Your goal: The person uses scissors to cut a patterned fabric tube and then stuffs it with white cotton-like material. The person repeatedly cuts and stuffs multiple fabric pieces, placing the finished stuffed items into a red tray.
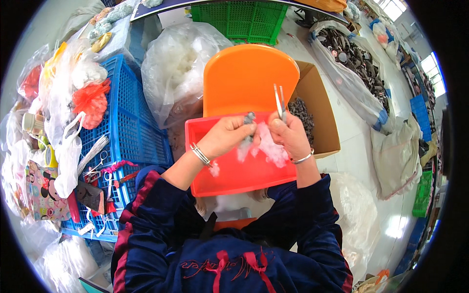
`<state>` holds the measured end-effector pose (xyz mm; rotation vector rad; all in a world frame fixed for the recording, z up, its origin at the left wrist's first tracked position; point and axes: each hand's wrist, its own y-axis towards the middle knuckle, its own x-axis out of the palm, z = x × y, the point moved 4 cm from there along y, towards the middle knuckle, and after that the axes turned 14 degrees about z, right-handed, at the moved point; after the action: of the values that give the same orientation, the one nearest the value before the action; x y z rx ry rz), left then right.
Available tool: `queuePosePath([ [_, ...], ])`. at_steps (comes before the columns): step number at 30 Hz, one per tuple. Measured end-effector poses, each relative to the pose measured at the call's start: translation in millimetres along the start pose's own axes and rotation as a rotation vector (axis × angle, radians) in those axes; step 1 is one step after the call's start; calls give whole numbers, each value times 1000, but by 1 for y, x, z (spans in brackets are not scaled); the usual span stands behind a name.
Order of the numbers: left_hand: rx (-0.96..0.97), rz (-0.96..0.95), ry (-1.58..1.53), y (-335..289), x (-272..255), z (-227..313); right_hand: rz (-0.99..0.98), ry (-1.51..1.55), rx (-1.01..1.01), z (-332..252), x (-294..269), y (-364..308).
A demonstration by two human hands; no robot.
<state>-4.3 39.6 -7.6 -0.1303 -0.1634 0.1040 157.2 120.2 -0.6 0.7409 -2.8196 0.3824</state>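
Observation:
Over a red plastic tray (220, 181), my left hand (225, 137) is closed around a small grey plush piece (249, 118). Its top pokes out above the thumb, and more grey cloth hangs below the fingers. Metal tweezers (279, 101) are gripped in my right hand (294, 139), tips pointing up and away from me. The two hands are a short way apart, both level with the tray's far side. White fluffy stuffing (273, 150) lies in the tray beneath and between them, with a small tuft near my left wrist.
Beyond the tray stands an orange chair (249, 73), with a cardboard box (325, 115) of grey pieces (302, 117) at its right. A clear bag of stuffing (178, 63) sits at the far left. Blue crates (134, 102) at left carry scissors (101, 158) and bags.

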Motion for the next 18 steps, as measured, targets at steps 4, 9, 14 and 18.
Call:
queuePosePath([
  [4,-92,-111,37,-1,11,-13,-88,-89,-37,-3,34,-8],
  [9,-110,-169,21,-5,17,-18,86,-261,-263,8,17,2],
  [14,-28,-269,203,-11,12,-4,327,-60,-231,-17,-30,11],
  [18,-61,-385,260,-6,2,-11,385,7,-299,-29,-53,15],
])
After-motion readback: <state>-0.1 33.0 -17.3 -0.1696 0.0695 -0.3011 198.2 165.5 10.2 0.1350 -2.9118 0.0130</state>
